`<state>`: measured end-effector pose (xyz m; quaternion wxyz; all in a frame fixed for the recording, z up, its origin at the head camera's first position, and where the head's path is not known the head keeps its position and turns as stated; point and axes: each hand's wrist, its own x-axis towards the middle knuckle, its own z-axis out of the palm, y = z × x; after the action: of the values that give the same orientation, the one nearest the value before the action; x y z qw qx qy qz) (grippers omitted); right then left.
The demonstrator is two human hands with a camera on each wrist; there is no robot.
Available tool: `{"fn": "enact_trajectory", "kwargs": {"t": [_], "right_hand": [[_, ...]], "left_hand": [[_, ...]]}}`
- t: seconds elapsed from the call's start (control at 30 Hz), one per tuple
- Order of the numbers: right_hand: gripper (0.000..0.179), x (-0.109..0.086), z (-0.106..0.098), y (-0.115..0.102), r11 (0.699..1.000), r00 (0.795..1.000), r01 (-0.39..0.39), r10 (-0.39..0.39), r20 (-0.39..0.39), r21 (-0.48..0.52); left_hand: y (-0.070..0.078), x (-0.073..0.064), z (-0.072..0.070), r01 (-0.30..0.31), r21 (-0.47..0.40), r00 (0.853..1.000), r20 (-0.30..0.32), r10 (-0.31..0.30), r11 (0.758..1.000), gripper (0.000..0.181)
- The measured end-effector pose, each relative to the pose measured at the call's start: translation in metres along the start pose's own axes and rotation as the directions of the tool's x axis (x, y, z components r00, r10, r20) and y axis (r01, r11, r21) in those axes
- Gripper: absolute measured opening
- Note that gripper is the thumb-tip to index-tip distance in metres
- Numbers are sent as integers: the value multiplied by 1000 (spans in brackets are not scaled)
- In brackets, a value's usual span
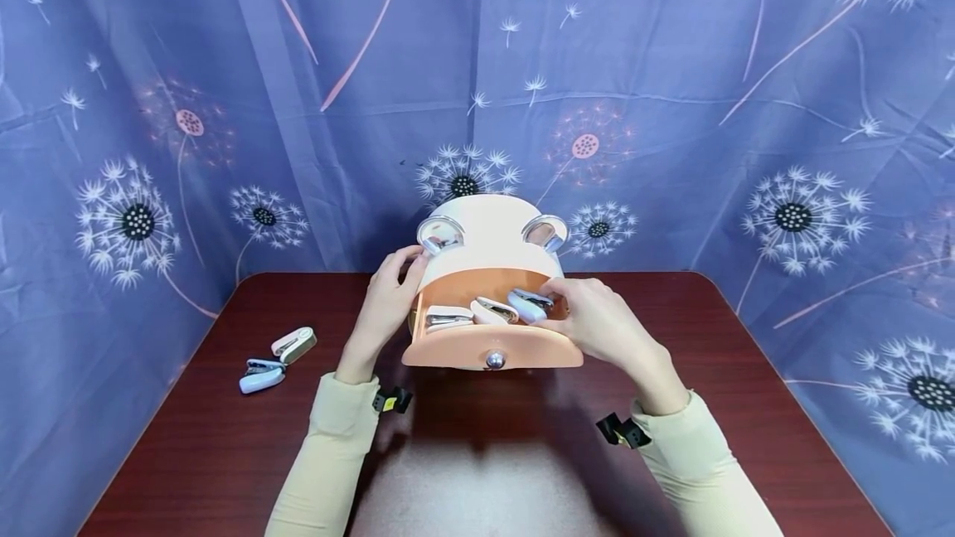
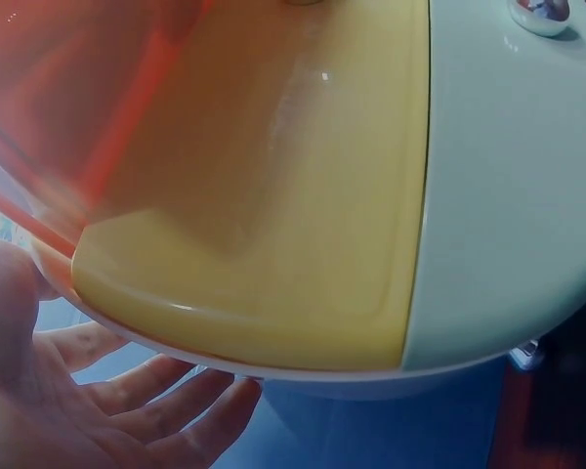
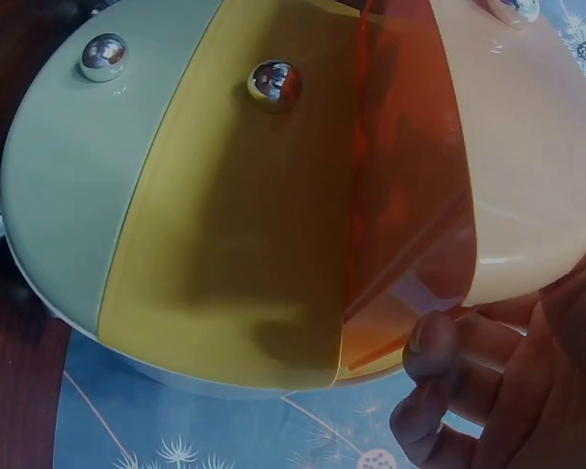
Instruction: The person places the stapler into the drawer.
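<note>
A white rounded drawer cabinet (image 1: 488, 222) stands on the table with its top orange drawer (image 1: 455, 352) pulled out. Inside the drawer lie a white mini stapler (image 1: 448, 317), a cream mini stapler (image 1: 494, 311) and a blue mini stapler (image 1: 528, 306). My right hand (image 1: 600, 321) reaches over the drawer's right end and pinches the blue stapler between thumb and fingers; the right wrist view hides that stapler behind the drawer front. Along the cabinet's left side rests my left hand (image 1: 386, 297), its fingers (image 2: 210, 410) loosely extended at the rim.
Two more mini staplers, one cream (image 1: 295, 344) and one blue (image 1: 262, 375), lie on the table's left part. Below the top drawer are a yellow drawer (image 3: 205, 215) and a green drawer (image 3: 68, 166) with round metal knobs. A blue dandelion curtain (image 1: 477, 65) hangs behind.
</note>
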<state>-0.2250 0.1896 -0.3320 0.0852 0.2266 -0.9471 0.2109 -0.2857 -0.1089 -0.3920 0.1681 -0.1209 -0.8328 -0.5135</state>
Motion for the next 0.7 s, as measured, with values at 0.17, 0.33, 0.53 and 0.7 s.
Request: {"fn": "enact_trajectory", "kwargs": {"t": [0.17,0.33,0.53,0.7], "right_hand": [[33,0,2,1,998,999,51,-51,-1,33],[27,-5,4,8,987,995,104,-103,-17,119],[36,-15,6,18,968,994,108,-98,-52,228],[35,-24,3,20,954,994,69,-41,-101,291]], "left_hand": [[-1,-1,-1,0,4,1000,-6,0,1000,45],[-1,-2,-2,-1,14,1000,-1,1,1000,44],[1,-2,-3,-5,11,1000,4,5,1000,43],[2,-2,-1,-3,0,1000,11,3,1000,44]]}}
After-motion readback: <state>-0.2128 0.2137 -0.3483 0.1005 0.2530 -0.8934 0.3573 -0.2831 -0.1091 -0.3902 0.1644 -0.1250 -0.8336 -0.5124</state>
